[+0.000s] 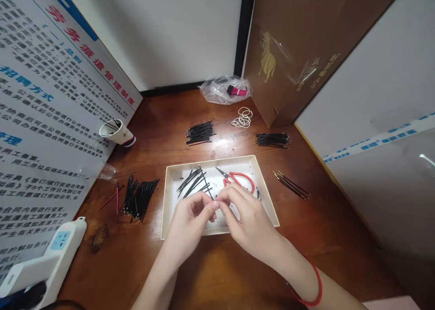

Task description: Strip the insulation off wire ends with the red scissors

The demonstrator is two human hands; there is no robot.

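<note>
My left hand (195, 217) and my right hand (243, 212) meet fingertip to fingertip over the front of a shallow cream box lid (264, 191). Between the pinched fingers is the lower end of a thin black wire (205, 182), which slants up and to the left. Both hands are closed at this wire end; my fingers hide its tip. Several loose black wires (193, 183) lie in the left of the lid. Red-handled scissors (242, 176) rest in its right part, partly behind my right hand, among small dark scraps.
Black wire bundles lie left (139, 199), at the back (200, 133) and back right (273, 140); several loose wires (291, 184) lie right. A tipped paper cup (118, 133), rubber bands (242, 118), a plastic bag (217, 90) and a power strip (63, 251) surround them. Upright boards enclose the table.
</note>
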